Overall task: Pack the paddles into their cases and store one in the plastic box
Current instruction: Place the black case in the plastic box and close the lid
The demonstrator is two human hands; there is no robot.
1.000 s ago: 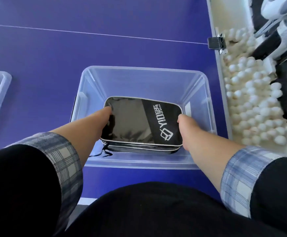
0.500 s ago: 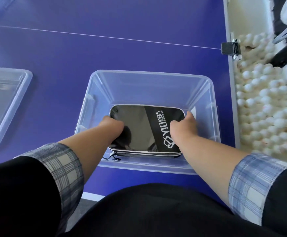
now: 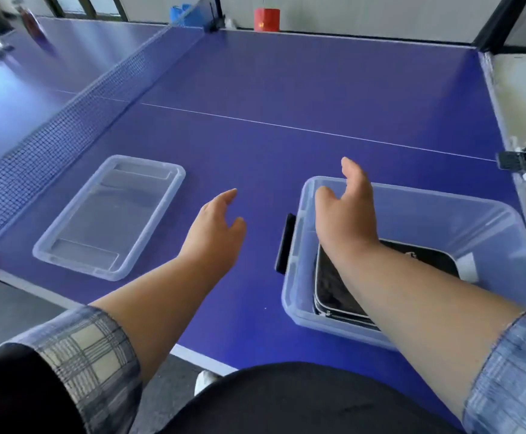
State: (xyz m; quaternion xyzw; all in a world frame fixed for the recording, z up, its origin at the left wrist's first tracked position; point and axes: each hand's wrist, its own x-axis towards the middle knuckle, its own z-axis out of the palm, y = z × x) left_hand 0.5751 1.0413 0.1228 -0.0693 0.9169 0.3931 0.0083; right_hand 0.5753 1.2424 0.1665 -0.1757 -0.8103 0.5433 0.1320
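Blue ping-pong table (image 3: 318,89) is filling the view, white centre line (image 3: 286,126) crossing it 9 to 3. Net (image 3: 76,117) is running from 8 o'clock to 12. Pale wall (image 3: 380,14) is standing behind at 12, w/ a red obj (image 3: 267,19) before it. Windows (image 3: 98,6) are showing at 11, daylight glaring on the table at 10. Grey floor (image 3: 14,308) is showing at 7.

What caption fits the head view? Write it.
Paddle case in plastic box; left hand and right hand hover open.

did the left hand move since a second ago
Yes. The left hand was inside the plastic box holding the case by its left edge; now it is outside the box's left wall, open over the table, between box and lid.
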